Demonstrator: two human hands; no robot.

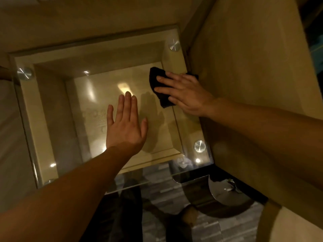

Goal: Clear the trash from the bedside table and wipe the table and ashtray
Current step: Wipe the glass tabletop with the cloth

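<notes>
Held left hand [125, 126] spread over bench [52, 119] middle; pressed black cloth [157, 79] under flat right hand [185, 95] at bench right. Mid-wipe; likely needed sweeping across.

Bare glass top [52, 119] stretches left of and beyond the left hand [125, 126], flat over its middle. The right hand [185, 95] and cloth [157, 79] fill the right edge, hard against a wooden panel [244, 67]. Round metal studs [25, 73] sit at the corners.

warm, dim yellowish light. a tall beige wood-grain panel [244, 67] stands at right, a plain beige wall [87, 18] behind. below, grey striped plank floor [162, 189] with a dark round container [225, 194].
</notes>
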